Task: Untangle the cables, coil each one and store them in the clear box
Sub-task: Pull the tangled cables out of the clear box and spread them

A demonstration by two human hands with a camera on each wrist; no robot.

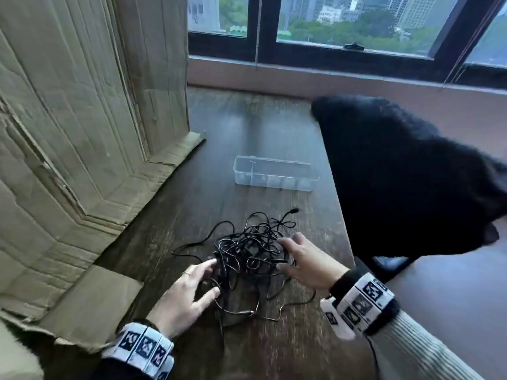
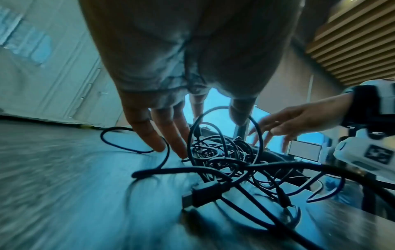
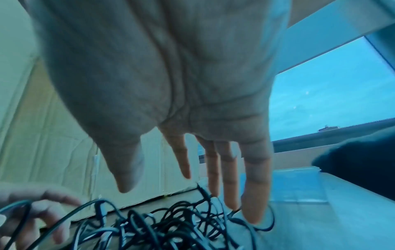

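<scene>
A tangle of thin black cables (image 1: 247, 256) lies on the dark wooden table (image 1: 247, 127), near its front. My left hand (image 1: 192, 286) reaches into the left side of the tangle with straight, spread fingers (image 2: 156, 140) touching the cables (image 2: 224, 160). On the right side of the pile my right hand (image 1: 301, 259) hovers with fingers (image 3: 254, 186) extended, their tips at the cables (image 3: 171, 225). Neither hand grips anything. The clear box (image 1: 274, 174) stands empty farther back, in the middle of the table.
A large cardboard box (image 1: 82, 119) fills the left side, its flaps lying on the table. A black fluffy garment (image 1: 397, 174) hangs over a chair at the table's right edge. A window (image 1: 343, 23) runs along the back.
</scene>
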